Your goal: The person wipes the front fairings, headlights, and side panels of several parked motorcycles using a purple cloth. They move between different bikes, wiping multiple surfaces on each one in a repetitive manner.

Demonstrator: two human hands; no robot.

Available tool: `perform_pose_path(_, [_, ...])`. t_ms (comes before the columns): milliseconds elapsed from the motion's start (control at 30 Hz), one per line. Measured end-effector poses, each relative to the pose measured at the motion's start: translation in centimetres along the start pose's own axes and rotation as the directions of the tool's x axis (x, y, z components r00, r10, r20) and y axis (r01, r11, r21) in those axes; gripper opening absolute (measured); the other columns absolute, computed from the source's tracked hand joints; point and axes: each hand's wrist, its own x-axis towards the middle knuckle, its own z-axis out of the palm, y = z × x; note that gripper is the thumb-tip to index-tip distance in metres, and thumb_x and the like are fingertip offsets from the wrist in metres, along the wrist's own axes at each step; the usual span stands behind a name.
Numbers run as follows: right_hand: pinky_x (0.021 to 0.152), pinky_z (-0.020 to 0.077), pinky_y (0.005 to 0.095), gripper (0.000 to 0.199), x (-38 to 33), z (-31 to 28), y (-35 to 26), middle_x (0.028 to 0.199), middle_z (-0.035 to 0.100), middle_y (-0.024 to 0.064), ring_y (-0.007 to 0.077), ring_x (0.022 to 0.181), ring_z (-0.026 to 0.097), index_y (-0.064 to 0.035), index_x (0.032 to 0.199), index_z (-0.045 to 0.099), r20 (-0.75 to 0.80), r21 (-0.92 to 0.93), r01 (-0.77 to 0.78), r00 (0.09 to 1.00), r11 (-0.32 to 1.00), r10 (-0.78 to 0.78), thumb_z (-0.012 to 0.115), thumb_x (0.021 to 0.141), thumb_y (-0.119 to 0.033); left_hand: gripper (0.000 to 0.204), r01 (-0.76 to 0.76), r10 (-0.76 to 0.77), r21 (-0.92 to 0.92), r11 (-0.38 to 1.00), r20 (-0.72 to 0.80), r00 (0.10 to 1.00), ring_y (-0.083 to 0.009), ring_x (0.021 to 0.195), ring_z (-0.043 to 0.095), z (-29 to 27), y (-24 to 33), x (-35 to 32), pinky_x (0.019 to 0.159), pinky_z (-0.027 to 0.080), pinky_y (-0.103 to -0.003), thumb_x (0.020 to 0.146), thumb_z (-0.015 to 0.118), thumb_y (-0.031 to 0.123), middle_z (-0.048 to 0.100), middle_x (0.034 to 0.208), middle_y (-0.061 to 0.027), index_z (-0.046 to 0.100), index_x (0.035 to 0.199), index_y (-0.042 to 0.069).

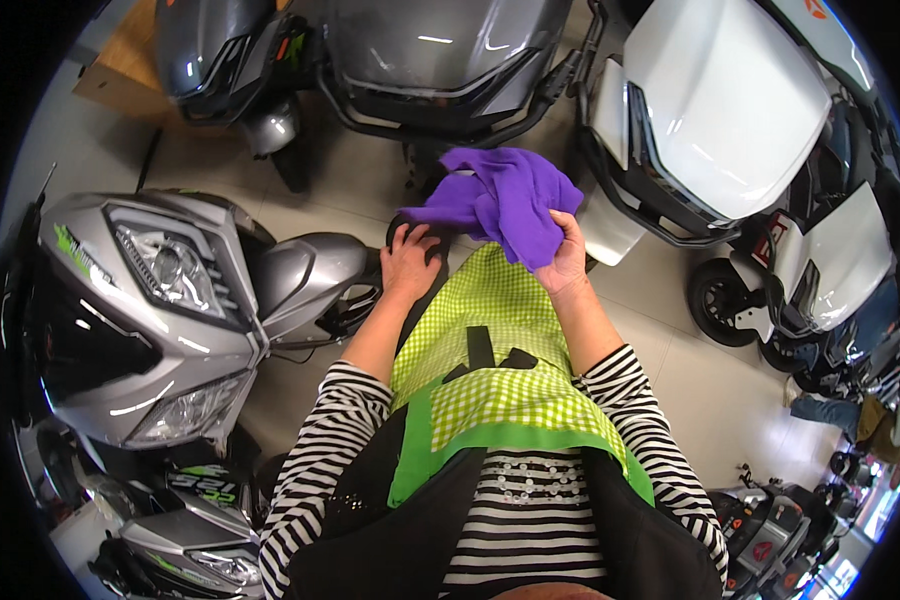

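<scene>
Bunched folds of a purple cloth (pixel 515 195) hang from my right hand (pixel 562 258), whose fingers and thumb close on its right edge. Part of the cloth droops to the left, over a dark surface. My left hand (pixel 410 265) holds nothing; its fingers are spread and lie on that dark surface, and I cannot tell whether it is my leg or a tyre. Just left of this hand is the silver front mudguard (pixel 315 270) of a grey scooter (pixel 165 330). Below both hands spreads my green checked apron (pixel 500 400).
A dark grey scooter (pixel 440 60) and a white one (pixel 715 100) stand close ahead. Another white scooter (pixel 840 260) is at the right. More scooters (pixel 770 540) line the lower right. A wooden box (pixel 120 75) stands at the far left on the tiled floor (pixel 640 310).
</scene>
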Motion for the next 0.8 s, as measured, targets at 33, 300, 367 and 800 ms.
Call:
perform_pose_path(33, [0.097, 0.0521, 0.0469, 0.047, -0.4, -0.1, 0.4, 0.119, 0.065, 0.0189, 0.0334, 0.107, 0.065, 0.0059, 0.124, 0.055, 0.034, 0.037, -0.04, 0.999, 0.999, 0.039, 0.058, 0.087, -0.022, 0.042, 0.018, -0.019, 0.016, 1.0, 0.042, 0.999, -0.0243, 0.144, 0.027, 0.0, -0.2, -0.1, 0.109, 0.03, -0.056, 0.087, 0.062, 0.036, 0.047, 0.145, 0.0022, 0.063, 0.127, 0.023])
perform_pose_path(300, [0.101, 0.0495, 0.0466, 0.051, -3.4, -2.3, 2.6, 0.124, 0.063, 0.019, 0.0328, 0.11, 0.063, 0.0057, 0.132, 0.05, 0.084, -0.065, -0.126, 0.988, 0.99, 0.131, 0.058, 0.091, -0.025, 0.039, -0.01, 0.007, -0.076, 0.997, -0.035, 0.999, -0.0259, 0.144, 0.028, 0.5, 0.0, -1.2, 0.111, 0.026, -0.062, 0.086, 0.066, 0.032, 0.048, 0.145, 0.0014, 0.064, 0.124, 0.022])
perform_pose_path(367, [0.106, 0.0454, 0.0462, 0.06, -4.3, -2.9, 3.2, 0.133, 0.057, 0.0196, 0.0321, 0.12, 0.058, 0.0041, 0.139, 0.043, -0.04, -0.294, -0.074, 0.997, 0.953, 0.065, 0.059, 0.091, -0.027, 0.037, 0.044, -0.059, -0.241, 0.969, -0.058, 0.997, -0.0263, 0.142, 0.032, 0.4, 0.3, -1.3, 0.111, 0.025, -0.063, 0.086, 0.066, 0.033, 0.054, 0.14, -0.0001, 0.066, 0.121, 0.021])
perform_pose_path(800, [0.107, 0.036, 0.0458, 0.086, -6.0, -3.5, 4.4, 0.155, 0.032, 0.0058, 0.0246, 0.138, 0.036, -0.019, 0.158, 0.017, -0.007, -0.788, -0.062, 0.996, 0.613, 0.092, 0.064, 0.089, -0.04, 0.051, 0.274, 0.168, -0.949, 0.154, 0.298, 0.94, -0.0159, 0.117, 0.055, -1.5, 8.2, -3.4, 0.1, 0.046, -0.031, 0.095, 0.061, 0.013, 0.056, 0.132, -0.0071, 0.044, 0.142, 0.005])
